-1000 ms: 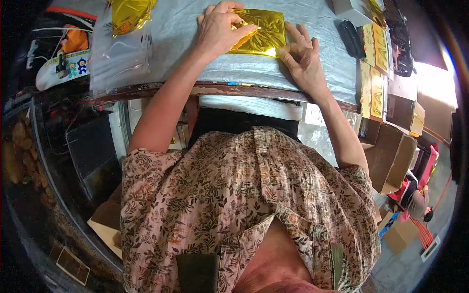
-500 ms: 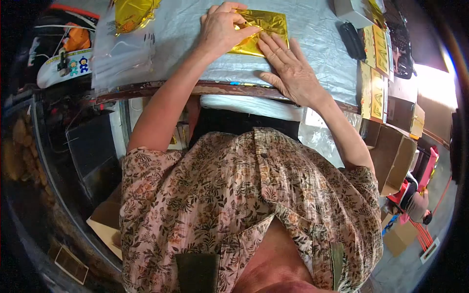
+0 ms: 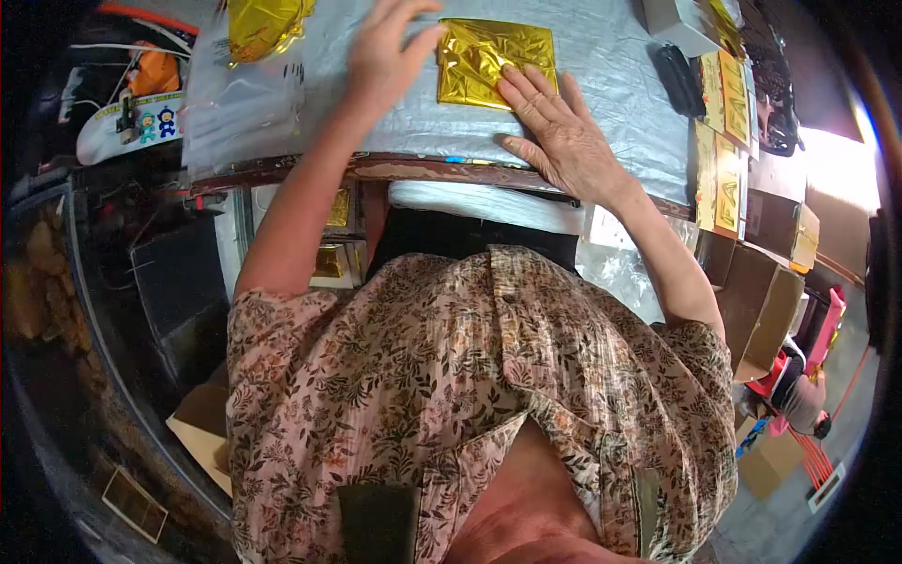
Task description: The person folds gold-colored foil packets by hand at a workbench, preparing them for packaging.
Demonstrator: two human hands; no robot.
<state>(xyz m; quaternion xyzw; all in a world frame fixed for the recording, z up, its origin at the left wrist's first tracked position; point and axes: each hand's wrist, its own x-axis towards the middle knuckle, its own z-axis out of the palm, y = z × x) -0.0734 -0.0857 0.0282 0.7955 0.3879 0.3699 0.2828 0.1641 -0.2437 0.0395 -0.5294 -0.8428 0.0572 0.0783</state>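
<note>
A shiny gold foil packet (image 3: pixel 474 61), roughly square and creased, lies flat on the pale covered table (image 3: pixel 620 122). My right hand (image 3: pixel 564 132) rests with its fingers stretched over the packet's lower right part. Just left of the packet, my left hand (image 3: pixel 390 52) hovers off it, slightly blurred, fingers apart and holding nothing. Another piece of gold foil (image 3: pixel 266 28) lies at the upper left, above clear plastic bags (image 3: pixel 240 117).
A dark case (image 3: pixel 678 80) and a white box (image 3: pixel 678 26) stand at the right. Boxes marked FALL (image 3: pixel 728 183) line the table's right edge, with open cardboard boxes (image 3: pixel 766 301) below. Another person (image 3: pixel 806 399) is at far right.
My left hand has let go of the foil packet and moved left and up from it. The right hand stays on the packet, almost unmoved.
</note>
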